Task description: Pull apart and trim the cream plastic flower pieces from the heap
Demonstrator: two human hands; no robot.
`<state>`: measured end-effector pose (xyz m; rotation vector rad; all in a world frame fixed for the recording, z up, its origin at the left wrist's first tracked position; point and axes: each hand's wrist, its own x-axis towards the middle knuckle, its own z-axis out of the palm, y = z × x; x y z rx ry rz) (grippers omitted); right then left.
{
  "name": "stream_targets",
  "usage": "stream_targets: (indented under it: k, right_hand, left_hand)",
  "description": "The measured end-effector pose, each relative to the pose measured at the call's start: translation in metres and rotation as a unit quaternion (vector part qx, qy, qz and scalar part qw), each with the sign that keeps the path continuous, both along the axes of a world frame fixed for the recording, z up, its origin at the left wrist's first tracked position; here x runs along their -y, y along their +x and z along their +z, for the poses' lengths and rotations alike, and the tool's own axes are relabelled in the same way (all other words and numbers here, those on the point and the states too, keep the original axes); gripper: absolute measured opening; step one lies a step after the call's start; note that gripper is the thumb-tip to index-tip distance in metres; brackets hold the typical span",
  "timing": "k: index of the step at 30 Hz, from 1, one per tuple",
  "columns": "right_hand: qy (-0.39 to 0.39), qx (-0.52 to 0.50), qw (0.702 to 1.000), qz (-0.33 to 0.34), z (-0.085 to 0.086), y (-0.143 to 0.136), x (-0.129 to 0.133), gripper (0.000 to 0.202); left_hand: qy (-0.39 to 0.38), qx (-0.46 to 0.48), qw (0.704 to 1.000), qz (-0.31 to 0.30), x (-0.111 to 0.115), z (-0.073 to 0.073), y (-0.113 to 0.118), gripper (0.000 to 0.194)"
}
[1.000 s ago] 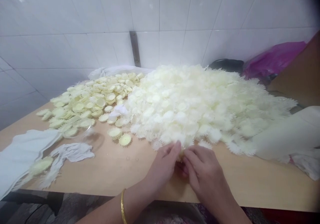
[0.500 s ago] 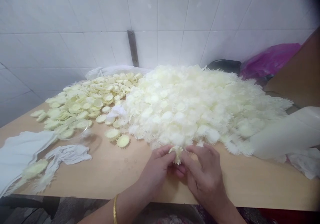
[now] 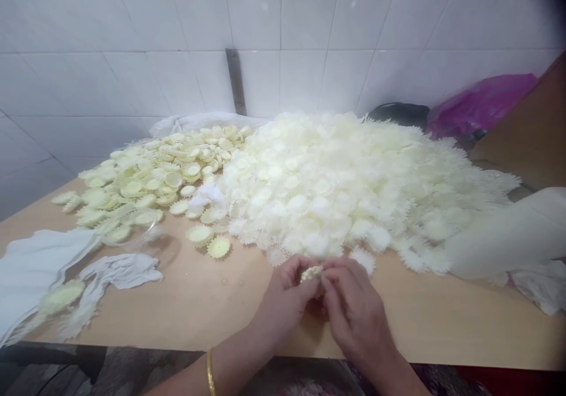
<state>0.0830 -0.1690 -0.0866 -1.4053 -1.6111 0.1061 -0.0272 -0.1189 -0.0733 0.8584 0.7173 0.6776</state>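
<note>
Between my two hands, close to the table's front edge, is a small pale yellow disc with a toothed edge. My left hand pinches it from the left with thumb and fingers. From the other side, my right hand closes its fingertips on the disc's right edge. Fingers cover most of the disc. Just beyond my hands spreads a big heap of whitish, fringed flower-like pieces. One such piece lies just past my right fingers.
Pale yellow toothed discs are piled on the left, two lying loose in front. White cloths and a clear dish lie at left. A whitish cylindrical object and a brown panel stand right. A tiled wall closes the back.
My right fingers have come in closer over the disc, which now shows less and is tilted differently. A fringed piece behind my right hand is now more visible.
</note>
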Motion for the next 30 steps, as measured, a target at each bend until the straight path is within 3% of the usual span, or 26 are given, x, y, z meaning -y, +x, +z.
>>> stream_targets:
  k: [2, 5, 10, 16, 21, 26, 30]
  right_hand:
    - [-0.100, -0.146, 0.984, 0.033, 0.001, 0.002, 0.001, 0.017]
    - [-0.186, -0.307, 0.931, 0.062, 0.004, 0.007, 0.001, 0.021]
    - [-0.225, -0.391, 0.886, 0.106, 0.008, 0.011, -0.001, 0.023]
    - [-0.233, -0.308, 0.916, 0.106, 0.010, 0.005, -0.002, 0.021]
    - [-0.227, -0.269, 0.931, 0.097, 0.012, 0.002, 0.000, 0.019]
    - [-0.210, -0.284, 0.931, 0.096, 0.011, 0.001, 0.000, 0.020]
    - [-0.191, -0.203, 0.960, 0.006, 0.004, -0.002, -0.001, 0.024]
  left_hand:
    - [-0.031, 0.018, 0.999, -0.027, -0.001, 0.001, -0.002, 0.027]
    - [-0.069, 0.039, 0.995, -0.062, -0.002, 0.002, -0.003, 0.037]
    - [-0.081, 0.026, 0.996, -0.023, -0.003, 0.000, -0.002, 0.034]
    - [-0.050, 0.014, 0.998, 0.023, 0.000, 0.000, 0.000, 0.026]
    - [-0.030, 0.012, 0.998, 0.052, 0.003, 0.001, 0.004, 0.031]
    - [-0.009, -0.013, 1.000, 0.014, 0.002, -0.001, 0.003, 0.043]
    - [0.005, -0.039, 0.998, -0.050, 0.002, -0.004, 0.001, 0.040]
